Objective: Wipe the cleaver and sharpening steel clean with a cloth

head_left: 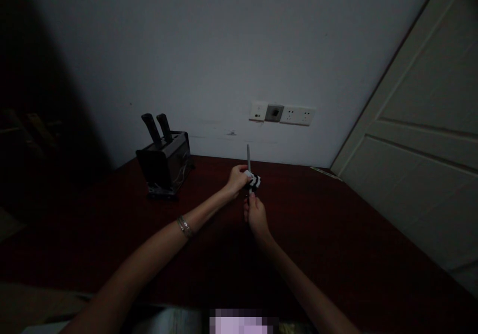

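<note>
In the head view, my left hand point(237, 178) is closed around a small black-and-white striped cloth point(255, 180), bunched up over the dark red table. Out of the top of the cloth sticks a slim grey blade-like tool point(248, 157), pointing up toward the wall. Just below, my right hand point(257, 212) grips the tool's lower end, its fingers curled. The cloth wraps around the tool's middle and hides that part. Dim light leaves the tool's exact kind unclear.
A black knife block point(162, 162) with two black-handled knives point(151, 127) stands at the left on the table point(317, 214). Sockets point(297, 115) are set in the wall point(216, 50) behind. A panelled door point(418, 125) borders the right side.
</note>
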A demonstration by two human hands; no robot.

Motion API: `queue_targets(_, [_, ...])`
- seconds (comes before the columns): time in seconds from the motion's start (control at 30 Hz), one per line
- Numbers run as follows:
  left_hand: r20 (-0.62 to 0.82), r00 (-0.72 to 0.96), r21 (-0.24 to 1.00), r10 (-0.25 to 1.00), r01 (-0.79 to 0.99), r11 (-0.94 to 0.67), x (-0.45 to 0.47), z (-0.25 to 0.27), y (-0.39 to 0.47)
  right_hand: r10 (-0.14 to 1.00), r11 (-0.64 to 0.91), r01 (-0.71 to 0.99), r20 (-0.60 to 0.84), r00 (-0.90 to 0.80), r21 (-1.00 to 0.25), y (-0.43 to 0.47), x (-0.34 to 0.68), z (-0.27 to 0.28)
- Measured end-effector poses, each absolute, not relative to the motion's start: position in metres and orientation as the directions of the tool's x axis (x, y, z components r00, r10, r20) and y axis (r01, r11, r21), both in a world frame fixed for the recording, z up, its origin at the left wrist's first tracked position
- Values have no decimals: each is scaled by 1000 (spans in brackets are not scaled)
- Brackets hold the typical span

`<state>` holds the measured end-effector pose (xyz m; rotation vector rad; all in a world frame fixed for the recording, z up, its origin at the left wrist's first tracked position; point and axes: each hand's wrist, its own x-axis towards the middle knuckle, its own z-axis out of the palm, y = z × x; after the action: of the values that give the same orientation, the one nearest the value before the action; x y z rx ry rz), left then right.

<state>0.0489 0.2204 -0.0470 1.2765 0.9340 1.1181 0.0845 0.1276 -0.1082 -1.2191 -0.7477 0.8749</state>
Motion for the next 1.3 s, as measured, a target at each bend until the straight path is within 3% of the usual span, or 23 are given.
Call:
queue_targets(0.5, [95,137,964,986,-259,-57,54,-6,276,909,-9,-358,-157,387,-934,105,70,-93])
queue_targets(0.87, [127,40,839,991,-537,-86,11,-3,303,956,-32,-309,-120,268,-951,83,58,-95])
queue_targets(1.07, [84,368,870,926,-481,113,-15,-29,270,971,33,-403,-67,230,-914,93,72,-82])
queue_targets(1.2, [72,738,911,671,-323,257,-17,-57,234,982,26,-456,-63,178,-889,105,80,-75])
queue_targets(1.3, [69,845,906,530,-275,322,-17,-69,218,984,17,-472,-68,164,-882,110,82,-76])
